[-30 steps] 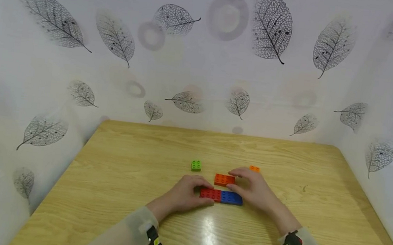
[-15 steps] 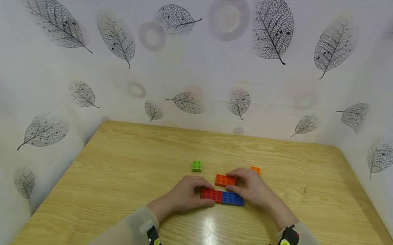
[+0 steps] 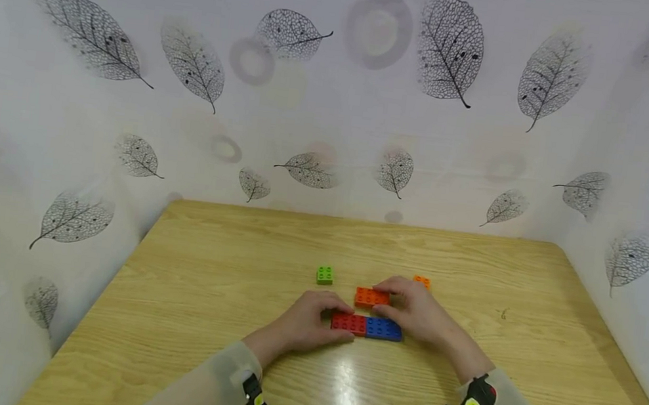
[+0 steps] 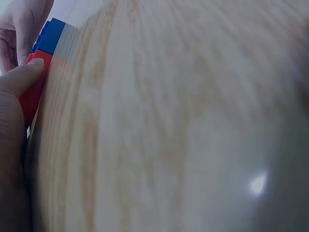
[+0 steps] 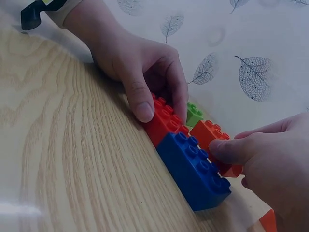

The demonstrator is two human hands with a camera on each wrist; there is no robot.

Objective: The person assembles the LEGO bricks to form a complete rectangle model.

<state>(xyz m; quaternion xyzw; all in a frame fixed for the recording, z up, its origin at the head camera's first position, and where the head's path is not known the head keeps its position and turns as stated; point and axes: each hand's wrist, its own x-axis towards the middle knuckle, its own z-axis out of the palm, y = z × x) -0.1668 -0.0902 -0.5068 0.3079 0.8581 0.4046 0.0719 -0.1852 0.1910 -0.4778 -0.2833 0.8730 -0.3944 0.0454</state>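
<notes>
My left hand [image 3: 307, 321] grips a red toy building brick [image 3: 349, 324], thumb on its near side and fingers over the far side. A blue brick [image 3: 384, 329] stands end to end with the red one, studs up. Just behind them, my right hand [image 3: 418, 313] pinches an orange-red brick [image 3: 370, 298] by its right end between thumb and fingers. In the right wrist view the right thumb presses the side of the orange-red brick [image 5: 203, 133], close behind the blue brick [image 5: 190, 174]. The left wrist view shows the left thumb on the red brick [image 4: 33, 96].
A small green brick [image 3: 325, 275] sits behind the left hand. Beyond the right hand is a small orange brick [image 3: 422, 282], partly hidden. All stand on a wooden table [image 3: 225, 245], with a leaf-patterned cloth [image 3: 334, 111] around its back and sides.
The right hand has shifted slightly left on the orange-red brick since a second ago. The left hand and the bricks look unmoved.
</notes>
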